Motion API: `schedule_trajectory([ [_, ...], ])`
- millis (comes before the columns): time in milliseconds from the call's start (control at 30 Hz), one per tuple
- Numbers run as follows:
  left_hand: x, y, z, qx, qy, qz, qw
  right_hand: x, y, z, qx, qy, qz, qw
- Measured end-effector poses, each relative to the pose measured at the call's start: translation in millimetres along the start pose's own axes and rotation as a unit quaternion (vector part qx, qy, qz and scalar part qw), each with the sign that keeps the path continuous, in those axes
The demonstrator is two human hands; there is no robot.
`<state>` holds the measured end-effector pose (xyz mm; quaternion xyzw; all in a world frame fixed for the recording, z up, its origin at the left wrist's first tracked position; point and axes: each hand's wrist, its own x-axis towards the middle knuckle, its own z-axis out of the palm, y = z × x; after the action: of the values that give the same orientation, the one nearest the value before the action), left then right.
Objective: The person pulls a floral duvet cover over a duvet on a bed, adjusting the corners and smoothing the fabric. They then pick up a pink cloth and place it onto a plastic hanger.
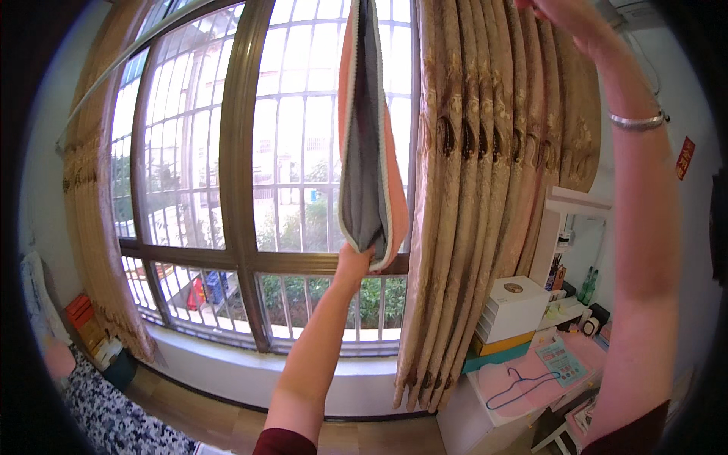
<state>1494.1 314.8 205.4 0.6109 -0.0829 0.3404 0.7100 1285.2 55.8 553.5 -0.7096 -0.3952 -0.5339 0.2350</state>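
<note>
An orange fabric piece with a grey inner side and a pale edging [369, 148] hangs lengthwise before the barred window, its top beyond the upper edge of the picture. My left hand [357, 264] grips its lower end, the fingers partly hidden by the cloth. My right arm is raised at the right, with a silver bangle [637, 120] on the wrist. Only part of my right hand [563, 20] shows at the top edge, in front of the brown curtain [483, 170]; its fingers are cut off, so what it holds cannot be told.
A blue clothes hanger [520, 389] lies on a pink mat [495, 369] on the desk at the lower right, beside a white drawer box [512, 304]. A patterned bedspread [125, 409] is at the lower left. A curtain rod [131, 54] crosses the upper left.
</note>
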Motion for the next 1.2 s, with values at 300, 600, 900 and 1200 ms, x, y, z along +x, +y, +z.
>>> schedule_trajectory([
  [300,74.9,-26.9,-24.5,0.332,0.065,0.152,0.929,83.7,-37.9,44.6,0.032,0.104,-0.087,0.990],
  [600,115.4,-27.3,-35.6,0.459,0.058,0.164,0.871,197.6,-57.6,76.3,-0.088,0.268,-0.168,0.945],
  [900,128.6,-45.9,-14.7,0.428,0.008,0.186,0.884,275.1,-67.7,96.7,-0.215,0.372,-0.213,0.878],
  [1200,120.8,-11.5,-36.0,0.005,0.045,0.042,0.998,170.1,-33.6,117.7,-0.121,0.275,-0.029,0.953],
])
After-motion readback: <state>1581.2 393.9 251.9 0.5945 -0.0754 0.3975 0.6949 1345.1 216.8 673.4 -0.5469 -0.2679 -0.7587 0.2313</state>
